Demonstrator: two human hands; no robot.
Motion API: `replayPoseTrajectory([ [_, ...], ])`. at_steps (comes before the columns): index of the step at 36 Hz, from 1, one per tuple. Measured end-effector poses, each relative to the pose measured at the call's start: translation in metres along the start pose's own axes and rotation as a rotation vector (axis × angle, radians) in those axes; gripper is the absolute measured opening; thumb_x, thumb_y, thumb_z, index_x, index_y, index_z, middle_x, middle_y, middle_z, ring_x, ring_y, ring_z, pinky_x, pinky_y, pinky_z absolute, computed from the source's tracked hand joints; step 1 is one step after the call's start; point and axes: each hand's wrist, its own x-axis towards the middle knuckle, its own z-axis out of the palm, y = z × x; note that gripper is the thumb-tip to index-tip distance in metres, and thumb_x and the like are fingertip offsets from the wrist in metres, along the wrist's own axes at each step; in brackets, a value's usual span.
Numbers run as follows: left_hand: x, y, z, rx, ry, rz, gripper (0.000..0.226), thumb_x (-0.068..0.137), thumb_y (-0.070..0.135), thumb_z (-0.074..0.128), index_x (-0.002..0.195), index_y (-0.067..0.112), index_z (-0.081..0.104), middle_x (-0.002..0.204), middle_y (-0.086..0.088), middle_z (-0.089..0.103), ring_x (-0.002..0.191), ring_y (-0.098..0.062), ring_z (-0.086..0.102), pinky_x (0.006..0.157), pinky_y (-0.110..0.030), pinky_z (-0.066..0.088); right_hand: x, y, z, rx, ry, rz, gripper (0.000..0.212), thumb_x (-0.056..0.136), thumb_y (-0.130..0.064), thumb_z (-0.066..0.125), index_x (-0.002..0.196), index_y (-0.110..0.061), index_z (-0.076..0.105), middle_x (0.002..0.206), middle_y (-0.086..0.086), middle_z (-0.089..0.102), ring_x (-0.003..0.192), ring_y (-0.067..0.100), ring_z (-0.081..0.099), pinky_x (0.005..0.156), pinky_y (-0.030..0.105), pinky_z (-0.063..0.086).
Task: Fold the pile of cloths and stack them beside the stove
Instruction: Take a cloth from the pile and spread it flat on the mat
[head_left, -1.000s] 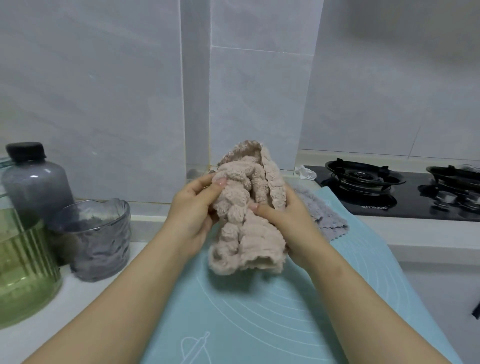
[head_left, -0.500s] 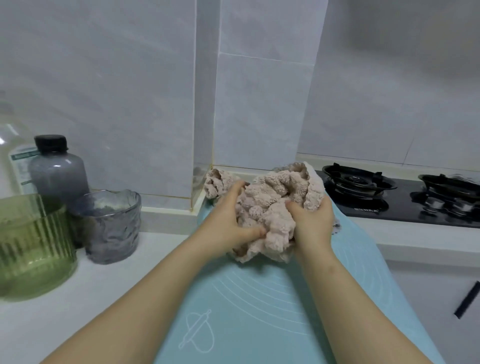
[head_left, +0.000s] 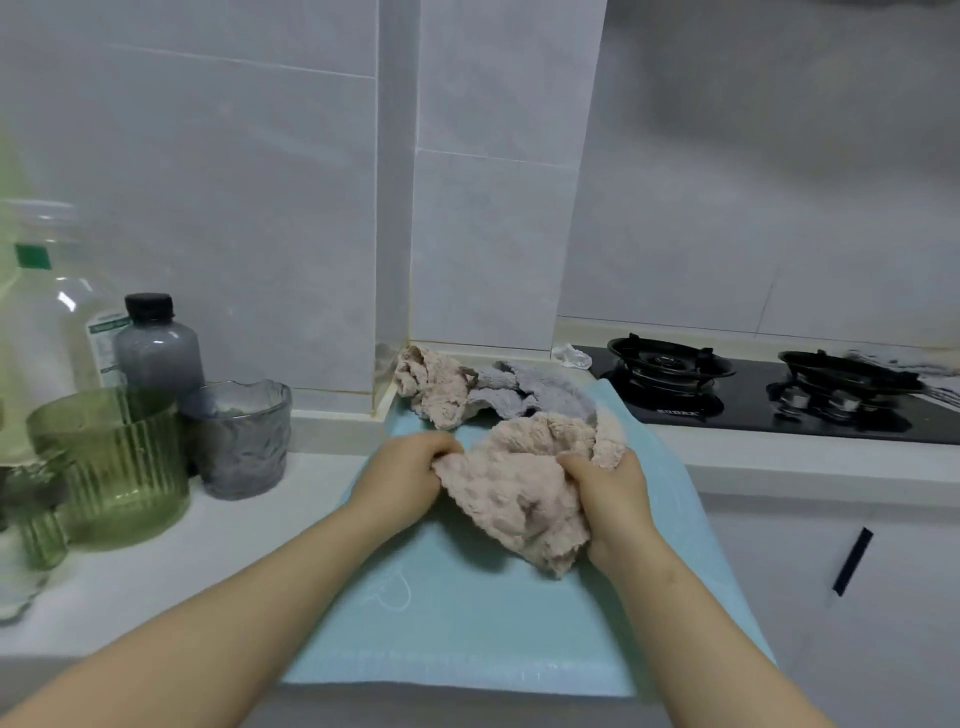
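A fluffy pink cloth (head_left: 519, 493) lies crumpled on the light blue mat (head_left: 467, 623). My left hand (head_left: 402, 480) grips its left edge, and my right hand (head_left: 615, 501) grips its right side, with a fold bunched above the fingers. Behind it, at the mat's far end, a second pink cloth (head_left: 436, 389) and a grey cloth (head_left: 530, 392) lie in a loose pile against the wall. The black gas stove (head_left: 753, 389) sits to the right of the pile.
On the white counter at left stand a green ribbed glass (head_left: 111, 467), a grey glass cup (head_left: 241, 436), a dark-capped bottle (head_left: 156, 348) and a clear bottle (head_left: 47, 322). A small white scrap (head_left: 571, 357) lies by the stove. The cabinet handle (head_left: 852, 561) is below right.
The pink cloth came down from in front of the wall onto the mat, and my hands moved apart to its left and right sides. The pile behind it is now uncovered.
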Motion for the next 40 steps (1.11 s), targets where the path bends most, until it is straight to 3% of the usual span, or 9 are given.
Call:
replayPoseTrajectory([
  [5, 0.010, -0.001, -0.042, -0.082, 0.293, -0.151, 0.042, 0.076, -0.009, 0.047, 0.095, 0.021, 0.070, 0.092, 0.001, 0.068, 0.089, -0.017, 0.056, 0.068, -0.022, 0.032, -0.001, -0.020, -0.021, -0.119, -0.166, 0.039, 0.021, 0.084, -0.010, 0.058, 0.105, -0.010, 0.055, 0.081, 0.009, 0.064, 0.067, 0.024, 0.061, 0.058, 0.029, 0.050],
  [12, 0.005, -0.025, -0.034, -0.289, 0.142, -0.452, 0.036, 0.080, -0.015, 0.040, 0.089, 0.016, 0.058, 0.111, -0.009, 0.061, 0.097, -0.024, 0.055, 0.074, -0.027, 0.040, -0.003, -0.024, -0.038, -0.799, -0.217, 0.073, 0.032, 0.086, -0.034, 0.057, 0.065, -0.013, 0.044, 0.056, 0.000, 0.043, 0.049, 0.017, 0.041, 0.052, 0.025, 0.030],
  [16, 0.000, -0.025, -0.022, -0.657, 0.208, -0.726, 0.026, 0.086, -0.001, 0.039, 0.068, 0.016, 0.047, 0.072, -0.010, 0.050, 0.061, -0.021, 0.042, 0.056, -0.028, 0.032, 0.001, -0.015, -0.035, -0.954, -0.044, -0.058, 0.053, 0.085, -0.047, 0.048, 0.129, -0.020, 0.036, 0.103, 0.004, 0.061, 0.096, 0.029, 0.059, 0.077, 0.033, 0.042],
  [19, 0.003, -0.025, -0.018, -0.812, 0.130, -0.815, 0.021, 0.087, 0.032, 0.046, 0.075, 0.016, 0.052, 0.079, -0.011, 0.051, 0.077, -0.026, 0.049, 0.069, -0.035, 0.039, 0.006, -0.013, -0.027, -1.054, 0.051, -0.218, 0.069, 0.085, -0.041, 0.047, 0.145, -0.025, 0.016, 0.129, 0.009, 0.053, 0.115, 0.033, 0.049, 0.095, 0.042, 0.041],
  [23, 0.019, -0.022, -0.021, -0.716, 0.003, -0.729, 0.039, 0.092, 0.046, 0.046, 0.109, 0.013, 0.057, 0.101, -0.012, 0.057, 0.096, -0.029, 0.056, 0.079, -0.036, 0.047, 0.016, -0.020, -0.008, -1.076, -0.025, -0.272, 0.060, 0.092, -0.045, 0.039, 0.146, -0.031, 0.017, 0.133, 0.007, 0.051, 0.121, 0.031, 0.046, 0.097, 0.042, 0.038],
  [29, 0.029, -0.011, -0.031, 0.206, -0.307, -0.330, 0.028, 0.087, 0.031, 0.060, 0.110, 0.015, 0.060, 0.092, 0.002, 0.055, 0.081, -0.016, 0.051, 0.070, -0.024, 0.040, 0.040, -0.014, 0.015, -1.073, -0.116, -0.167, 0.061, 0.090, -0.049, 0.041, 0.144, -0.031, 0.019, 0.116, 0.004, 0.062, 0.102, 0.027, 0.059, 0.080, 0.036, 0.046],
  [32, 0.037, -0.005, -0.033, 0.156, -0.176, -0.282, 0.024, 0.083, 0.020, 0.062, 0.107, 0.019, 0.063, 0.097, -0.001, 0.058, 0.087, -0.020, 0.054, 0.070, -0.023, 0.037, 0.040, 0.002, 0.016, -1.091, -0.166, -0.165, 0.047, 0.087, -0.036, 0.048, 0.133, -0.028, 0.040, 0.121, 0.002, 0.059, 0.104, 0.025, 0.057, 0.085, 0.035, 0.045],
  [35, 0.040, -0.005, -0.029, -0.023, 0.080, -0.225, 0.012, 0.079, 0.017, 0.065, 0.088, 0.025, 0.062, 0.099, 0.003, 0.060, 0.098, -0.018, 0.053, 0.072, -0.023, 0.033, 0.039, 0.012, 0.012, -0.963, -0.121, -0.219, 0.021, 0.085, -0.025, 0.050, 0.104, -0.025, 0.057, 0.093, 0.000, 0.067, 0.085, 0.020, 0.059, 0.079, 0.033, 0.047],
  [40, 0.024, -0.012, -0.007, -0.380, 0.249, -0.179, 0.025, 0.080, 0.034, 0.069, 0.065, 0.013, 0.068, 0.056, 0.013, 0.061, 0.061, 0.004, 0.054, 0.058, -0.015, 0.037, 0.038, 0.012, 0.004, -0.590, -0.089, -0.349, 0.013, 0.082, -0.012, 0.057, 0.076, -0.023, 0.054, 0.070, -0.003, 0.064, 0.064, 0.022, 0.060, 0.063, 0.032, 0.048],
])
